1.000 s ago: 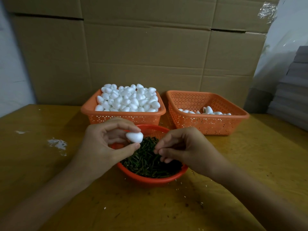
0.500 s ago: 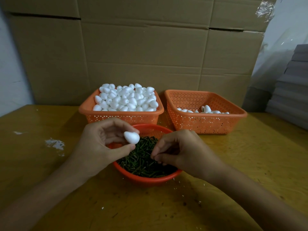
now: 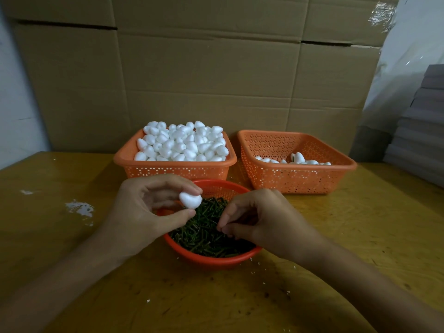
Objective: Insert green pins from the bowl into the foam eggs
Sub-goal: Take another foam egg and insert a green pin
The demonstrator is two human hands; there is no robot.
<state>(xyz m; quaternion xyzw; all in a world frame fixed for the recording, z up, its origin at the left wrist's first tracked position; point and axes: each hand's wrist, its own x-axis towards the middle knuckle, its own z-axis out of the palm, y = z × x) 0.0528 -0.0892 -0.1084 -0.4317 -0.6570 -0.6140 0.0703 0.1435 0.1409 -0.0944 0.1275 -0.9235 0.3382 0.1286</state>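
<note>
Cardboard boxes (image 3: pixel 204 75) wall off the bkgd beyond both hands; grey stacked sheets (image 3: pixel 422 131) far right of the right hand, plastic film above them. Surface (image 3: pixel 360 236): yellow-brown wood, scuffed, white paint patches (image 3: pixel 80 209) left of the left hand, foam crumbs scattered near the wrists. Left basket (image 3: pixel 175 168) just past the left hand, heaped w/ plain foam eggs (image 3: pixel 185 143). Right basket (image 3: pixel 295 176) past the right hand, few eggs at bottom. Red bowl (image 3: pixel 211 260) under/between both hands, full of green pins (image 3: pixel 206 234). Left hand (image 3: pixel 144 212) pinching one foam egg (image 3: pixel 191 200) btwn thumb and fingers, above the bowl's near-left rim. Right hand (image 3: pixel 259 222) fingertips pinched together down in the pins; can't tell if it has one.
</note>
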